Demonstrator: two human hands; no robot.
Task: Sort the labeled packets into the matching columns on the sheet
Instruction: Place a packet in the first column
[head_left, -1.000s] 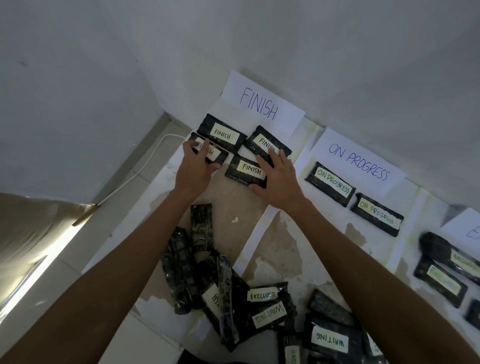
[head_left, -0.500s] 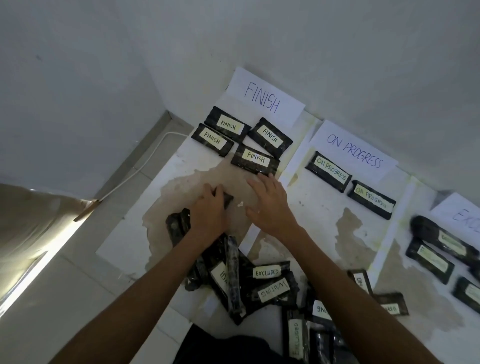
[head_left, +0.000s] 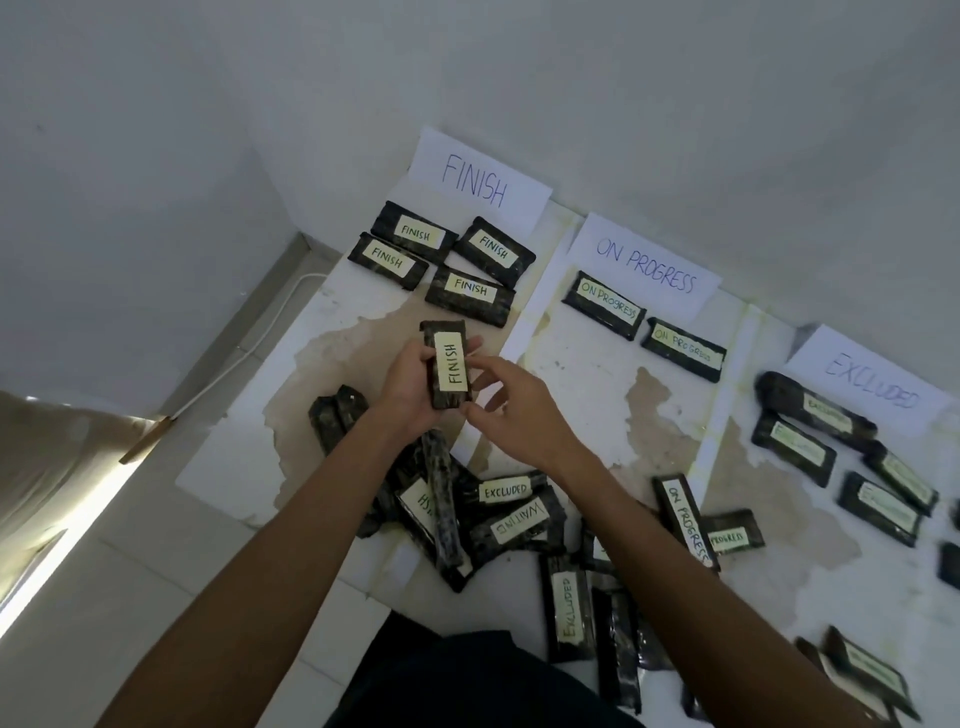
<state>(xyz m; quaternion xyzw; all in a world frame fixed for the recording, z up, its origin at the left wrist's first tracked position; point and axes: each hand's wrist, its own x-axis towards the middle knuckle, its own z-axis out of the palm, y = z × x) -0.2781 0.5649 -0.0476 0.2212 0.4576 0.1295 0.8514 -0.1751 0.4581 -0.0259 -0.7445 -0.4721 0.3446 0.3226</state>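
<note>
My left hand (head_left: 405, 387) grips a black packet labeled FINISH (head_left: 448, 364), held upright above the sheet (head_left: 582, 364). Beside it on the right, my right hand (head_left: 511, 410) has its fingertips at the packet's right edge, fingers loosely curled. Several FINISH packets (head_left: 470, 291) lie under the FINISH heading (head_left: 475, 182). Two ON PROGRESS packets (head_left: 605, 305) lie under the ON PROGRESS heading (head_left: 644, 267). Several packets (head_left: 795, 441) lie below the EXCLUDED heading (head_left: 872, 384).
A loose pile of unsorted packets (head_left: 511, 519) lies near me, with EXCLUDED, WAITING and ON PROGRESS labels showing. The sheet runs along the white wall (head_left: 623, 78). A white cable (head_left: 244, 358) runs over the floor at the left.
Both hands drew back from the FINISH packets to the pile. My left hand picked up a packet and turned it label-up, and my right hand came to it.
</note>
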